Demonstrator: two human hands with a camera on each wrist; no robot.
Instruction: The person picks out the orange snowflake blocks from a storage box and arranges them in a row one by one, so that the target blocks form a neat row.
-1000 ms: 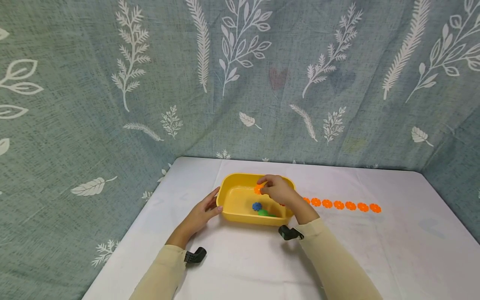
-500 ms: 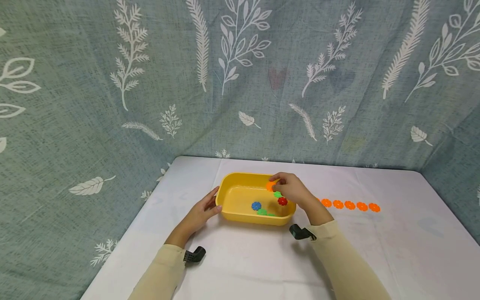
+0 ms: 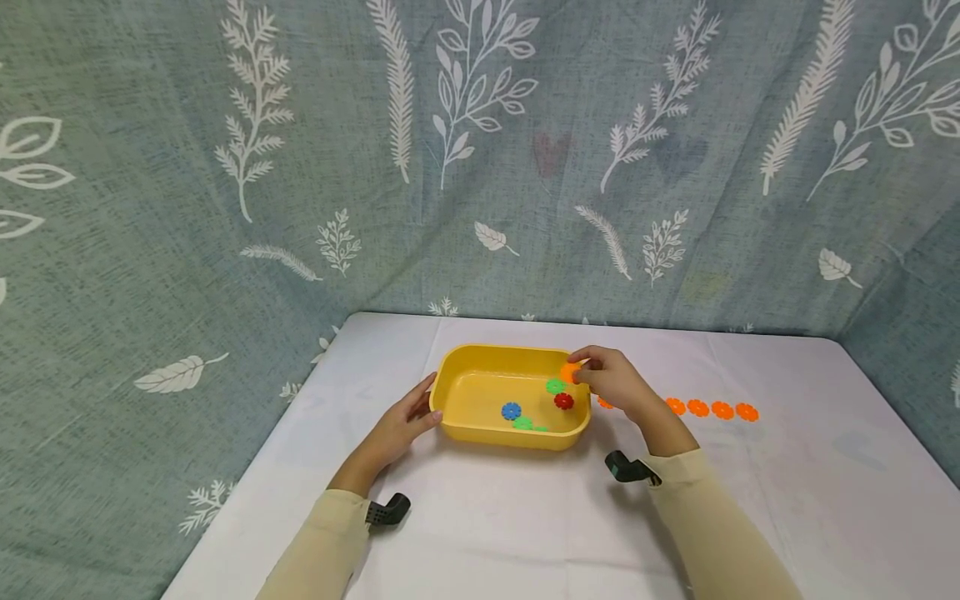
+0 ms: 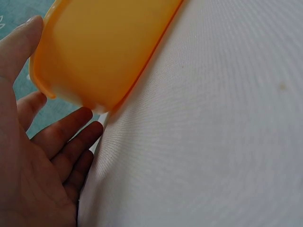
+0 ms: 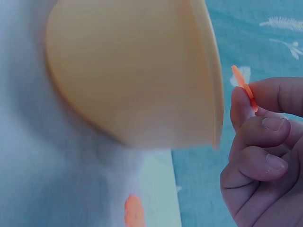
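Note:
In the head view a yellow tub stands on the white-covered table. My left hand rests against the tub's left end. The left wrist view shows its thumb and fingertips touching the tub's outside, the other fingers loosely bent. Thumb and index finger of my right hand pinch an orange flower-shaped disc over the tub's right rim. Seen edge-on, that orange disc sits just outside the rim in the right wrist view. Inside the tub lie a blue disc, a red disc and green discs.
Several orange discs lie in a row on the table, right of the tub; my right forearm hides part of the row. A patterned blue-green cloth hangs behind and to the left of the table.
My right hand has carried the orange disc rightward, from above the tub's middle to its right rim, uncovering red and green discs. My left hand stays at the tub's left end.

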